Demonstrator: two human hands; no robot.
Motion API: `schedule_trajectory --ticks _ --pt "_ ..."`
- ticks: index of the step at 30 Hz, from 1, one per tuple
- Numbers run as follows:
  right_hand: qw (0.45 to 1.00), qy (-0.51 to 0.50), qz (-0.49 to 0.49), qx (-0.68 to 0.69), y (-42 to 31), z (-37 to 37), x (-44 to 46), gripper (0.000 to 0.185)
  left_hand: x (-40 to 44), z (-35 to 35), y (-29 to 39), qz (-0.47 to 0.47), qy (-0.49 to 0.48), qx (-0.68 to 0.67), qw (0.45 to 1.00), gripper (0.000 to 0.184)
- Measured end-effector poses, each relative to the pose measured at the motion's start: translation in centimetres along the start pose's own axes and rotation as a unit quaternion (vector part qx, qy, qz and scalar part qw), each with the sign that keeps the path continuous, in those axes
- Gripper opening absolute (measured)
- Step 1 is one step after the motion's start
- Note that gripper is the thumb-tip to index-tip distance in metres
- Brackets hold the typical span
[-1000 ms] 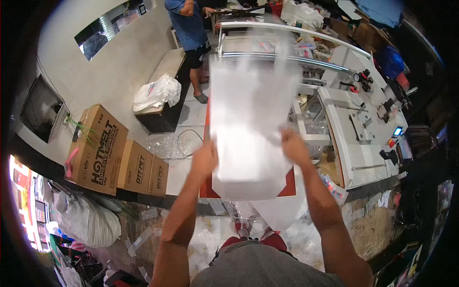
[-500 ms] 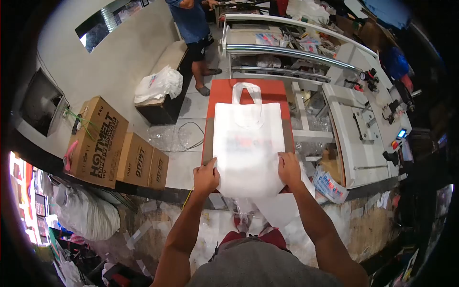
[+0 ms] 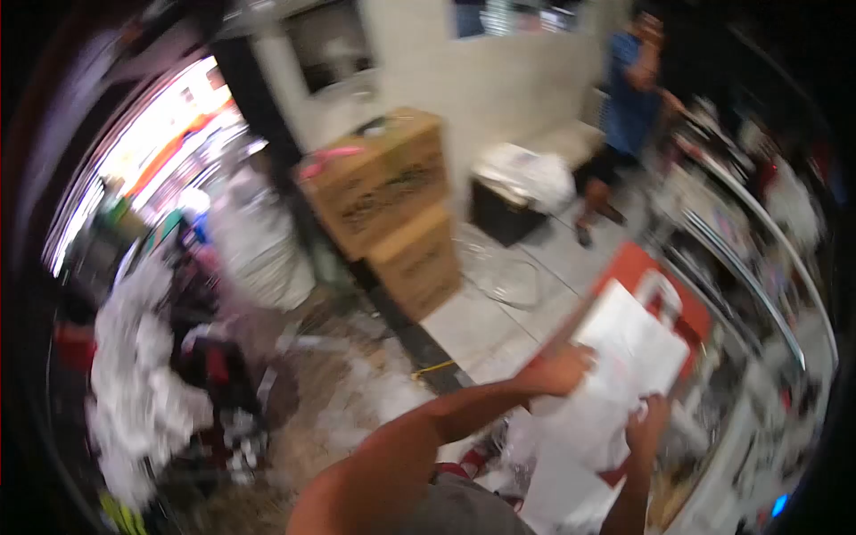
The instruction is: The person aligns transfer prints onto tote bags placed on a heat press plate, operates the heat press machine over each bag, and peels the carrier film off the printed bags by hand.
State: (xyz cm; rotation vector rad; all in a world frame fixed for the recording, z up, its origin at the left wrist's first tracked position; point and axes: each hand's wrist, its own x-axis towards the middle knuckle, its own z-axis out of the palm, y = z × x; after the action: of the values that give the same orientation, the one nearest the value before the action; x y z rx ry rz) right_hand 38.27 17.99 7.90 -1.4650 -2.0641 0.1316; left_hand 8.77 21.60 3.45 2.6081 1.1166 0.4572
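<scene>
A white tote bag (image 3: 624,343) with a looped handle (image 3: 660,299) lies flat on the red platform (image 3: 691,312) to the right of the view. The picture is smeared by motion, and the print on the bag is hard to make out. My left hand (image 3: 568,370) is closed on the bag's left edge. On the opposite edge, my right hand (image 3: 648,425) has its fingers curled in, gripping the bag. Below the bag hangs a white sheet (image 3: 566,490) off the platform's near end.
Cardboard boxes (image 3: 392,192) are stacked left of the platform. A bench (image 3: 508,209) carries a pile of white bags (image 3: 526,174); a person in blue (image 3: 631,98) stands beyond it. Machine rails (image 3: 749,285) run along the right. White sacks (image 3: 263,241) stand at far left.
My view has swung left, so the bag and platform now appear at the right and tilted. Both hands remain at the bag's edges. The other person has raised a hand toward the head.
</scene>
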Motion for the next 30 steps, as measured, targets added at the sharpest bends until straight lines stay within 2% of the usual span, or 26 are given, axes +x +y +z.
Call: schedule_trajectory --ticks 1,2,3,4,5,7,14,16,18,20,23,24,25,27,30 --pt "0.999 -0.048 -0.008 -0.005 -0.1 0.4 1.6 0.031 1.2 0.3 2.0 -0.068 0.165 -0.054 0.982 0.028" --pt "0.995 -0.100 0.007 -0.027 -0.3 0.6 2.6 0.025 2.9 1.0 1.7 -0.049 0.147 -0.008 0.988 0.031" --pt "0.991 -0.129 0.015 0.013 3.1 3.2 2.5 0.019 3.5 -2.7 3.4 -0.109 -0.024 0.024 0.993 0.035" --pt "0.989 -0.146 -0.018 -0.018 3.0 2.3 3.1 0.016 4.2 -1.4 3.3 -0.161 -0.027 -0.027 0.986 0.039" --pt "0.993 -0.116 0.011 -0.027 6.1 4.4 3.1 0.010 4.1 -1.1 3.2 -0.170 -0.014 -0.025 0.985 0.039" --pt "0.991 -0.127 0.047 0.002 7.9 5.1 3.4 0.007 3.8 -1.2 3.4 -0.158 -0.018 -0.004 0.987 0.041" --pt "0.976 -0.175 -0.042 -0.119 7.7 4.8 4.6 0.009 4.4 1.5 2.3 -0.151 0.021 -0.015 0.988 0.046" --pt "0.966 -0.211 -0.096 -0.118 7.1 3.8 5.1 0.016 4.5 1.2 2.3 -0.154 0.011 -0.016 0.988 0.049" --pt "0.963 -0.226 -0.099 -0.106 7.7 3.8 5.2 0.023 4.5 0.8 2.4 -0.157 0.002 -0.016 0.987 0.052" --pt "0.960 -0.241 -0.105 -0.095 8.4 3.9 5.6 0.031 4.5 0.3 2.5 -0.157 -0.028 -0.048 0.986 0.063" --pt "0.958 -0.268 -0.085 -0.051 9.6 4.0 6.3 0.057 4.4 0.0 2.7 -0.158 -0.033 -0.053 0.985 0.072" --pt "0.955 -0.264 -0.123 -0.048 11.1 4.7 6.4 0.066 4.9 0.4 2.6 -0.163 -0.051 -0.046 0.984 0.078" --pt "0.955 -0.264 -0.127 -0.049 11.4 4.7 6.5 0.066 4.8 0.2 2.7 -0.166 -0.048 -0.045 0.984 0.078" --pt "0.912 -0.377 -0.072 -0.146 12.1 4.1 6.5 0.093 5.0 0.0 2.9 -0.168 -0.058 -0.030 0.984 0.082" --pt "0.908 -0.383 -0.047 -0.164 7.3 2.2 6.3 0.095 5.5 -0.1 3.4 -0.184 -0.074 -0.032 0.980 0.084"
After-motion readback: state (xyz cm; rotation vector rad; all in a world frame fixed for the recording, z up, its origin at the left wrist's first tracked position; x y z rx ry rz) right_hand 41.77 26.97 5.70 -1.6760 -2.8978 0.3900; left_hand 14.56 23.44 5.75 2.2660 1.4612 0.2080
